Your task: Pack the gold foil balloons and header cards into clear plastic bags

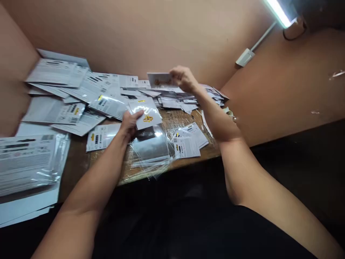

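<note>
My left hand [129,124] grips a white card [145,111] with a gold design, its thumb pressed on the front; a glossy clear sleeve seems to cover it. Farther back, over the card piles, my right hand [183,78] pinches another card [159,80] with a brownish-gold picture, held up at its right end. Below my left hand lies a stack of clear plastic sleeves [151,147] near the table's front edge. Right of the sleeves rest a few packed white cards [188,142] with printed backs.
Piles of printed white cards [56,73] fill the left and back of the wooden table [81,158]. A larger stack in plastic [27,162] sits at front left. Walls close in behind and at the sides; a lit lamp [280,12] hangs upper right.
</note>
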Available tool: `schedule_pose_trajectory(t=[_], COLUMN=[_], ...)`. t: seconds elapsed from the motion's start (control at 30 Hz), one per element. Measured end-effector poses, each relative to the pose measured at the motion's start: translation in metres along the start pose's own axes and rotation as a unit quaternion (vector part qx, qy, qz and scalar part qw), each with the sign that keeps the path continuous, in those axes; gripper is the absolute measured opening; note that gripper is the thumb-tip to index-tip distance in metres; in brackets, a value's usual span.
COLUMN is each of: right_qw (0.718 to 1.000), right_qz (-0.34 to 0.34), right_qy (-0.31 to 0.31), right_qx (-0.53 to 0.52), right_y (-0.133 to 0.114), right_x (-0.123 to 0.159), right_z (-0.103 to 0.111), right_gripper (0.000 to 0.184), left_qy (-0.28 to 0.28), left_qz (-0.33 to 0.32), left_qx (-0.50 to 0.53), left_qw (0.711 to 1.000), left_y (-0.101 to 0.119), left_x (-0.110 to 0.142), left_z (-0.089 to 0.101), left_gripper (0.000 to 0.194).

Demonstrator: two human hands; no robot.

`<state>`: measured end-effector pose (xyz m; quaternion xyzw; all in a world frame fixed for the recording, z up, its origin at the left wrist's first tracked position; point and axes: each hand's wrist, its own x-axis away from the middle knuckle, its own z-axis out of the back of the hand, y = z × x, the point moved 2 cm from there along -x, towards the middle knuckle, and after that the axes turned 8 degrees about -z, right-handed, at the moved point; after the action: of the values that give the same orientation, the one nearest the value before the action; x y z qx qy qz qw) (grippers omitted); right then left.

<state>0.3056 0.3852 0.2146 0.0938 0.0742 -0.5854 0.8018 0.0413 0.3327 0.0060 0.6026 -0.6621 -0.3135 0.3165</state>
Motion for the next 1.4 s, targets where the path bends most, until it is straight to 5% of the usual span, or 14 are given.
schedule_pose_trajectory(t=[0.07,0.13,0.23,0.33,0.4,0.47,0.53,0.63,0.83,1.0,1.13,1.23,1.33,1.4], right_qw=[0.999,0.986,0.936,0.944,0.966,0.979,0.955,0.886,0.869,0.761,0.726,0.654,0.577,0.540], right_qz=[-0.016,-0.021,-0.002,0.056,0.043,-0.071,-0.223,-0.364,-0.305,-0.195,-0.240,-0.279,-0.289,-0.289], right_qy=[-0.021,-0.155,-0.345,-0.322,-0.252,-0.187,-0.191,-0.264,-0.239,-0.284,-0.105,0.063,0.104,0.134], right_qx=[-0.035,-0.056,-0.065,-0.046,-0.048,-0.046,-0.049,-0.114,-0.308,-0.550,-0.636,-0.700,-0.756,-0.779], right_y=[0.019,0.021,-0.010,-0.047,-0.047,-0.019,0.021,0.066,0.048,0.015,0.039,0.045,0.011,-0.020], right_x=[0.039,0.086,0.150,0.180,0.189,0.198,0.213,0.239,0.246,0.240,0.268,0.307,0.338,0.345], right_z=[0.032,0.038,-0.003,-0.054,-0.071,-0.076,-0.078,-0.090,-0.110,-0.103,-0.070,-0.047,-0.048,-0.060], right_gripper=[0.033,0.020,0.009,0.012,0.031,0.038,0.048,0.067,0.057,0.042,0.045,0.053,0.056,0.056], left_qy=[0.000,-0.020,-0.067,-0.043,-0.006,0.004,-0.021,-0.011,0.020,0.031,-0.004,-0.021,-0.027,-0.038], left_qz=[-0.011,-0.047,-0.144,-0.175,-0.124,-0.010,0.102,0.136,0.120,0.125,0.105,0.028,-0.068,-0.056], left_qx=[-0.015,-0.028,-0.037,-0.043,-0.046,-0.053,-0.036,-0.024,-0.033,-0.020,-0.026,-0.050,-0.083,-0.068], left_qw=[1.000,0.998,0.987,0.983,0.991,0.999,0.994,0.990,0.992,0.991,0.994,0.998,0.994,0.995], left_y=[0.006,0.024,0.059,0.066,0.043,0.002,-0.042,-0.087,-0.093,-0.086,-0.079,-0.069,-0.058,-0.053], left_x=[0.001,0.008,0.035,0.092,0.141,0.191,0.233,0.263,0.250,0.248,0.255,0.249,0.226,0.209], left_z=[-0.003,-0.011,-0.032,-0.053,-0.060,-0.064,-0.068,-0.074,-0.087,-0.084,-0.078,-0.085,-0.107,-0.129], left_gripper=[0.044,0.040,0.042,0.043,0.044,0.049,0.053,0.056,0.043,0.040,0.048,0.057,0.068,0.074])
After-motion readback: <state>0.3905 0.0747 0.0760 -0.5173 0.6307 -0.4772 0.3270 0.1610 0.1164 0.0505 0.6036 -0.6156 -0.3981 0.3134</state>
